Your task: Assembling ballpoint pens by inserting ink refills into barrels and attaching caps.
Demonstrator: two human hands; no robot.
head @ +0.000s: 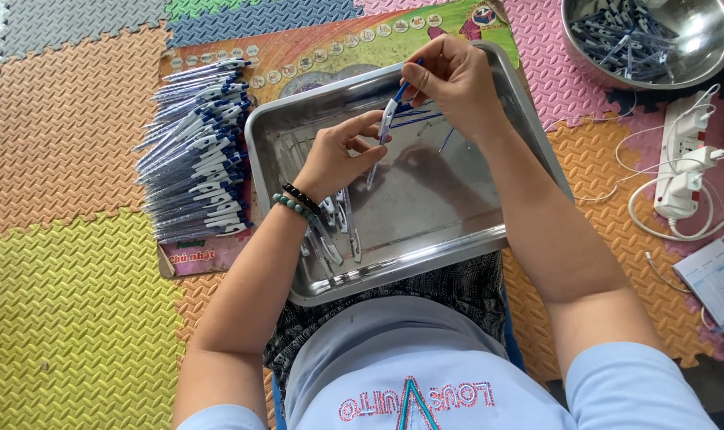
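Left hand (339, 155) pinches pen barrel (380, 147) low, over the steel tray (489, 239); right hand (449, 80) fingertips pressed on its blue top end; best keep both ends coaxial, push straight, no bending; finished pens (195, 151) stacked left; parts bowl (696, 48) well apart.

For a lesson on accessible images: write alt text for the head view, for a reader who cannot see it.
Seen from above, a person's left hand and right hand hold a blue and white pen over a steel tray on their lap. A pile of pens lies left of the tray, a bowl of parts upper right, on coloured foam mats.
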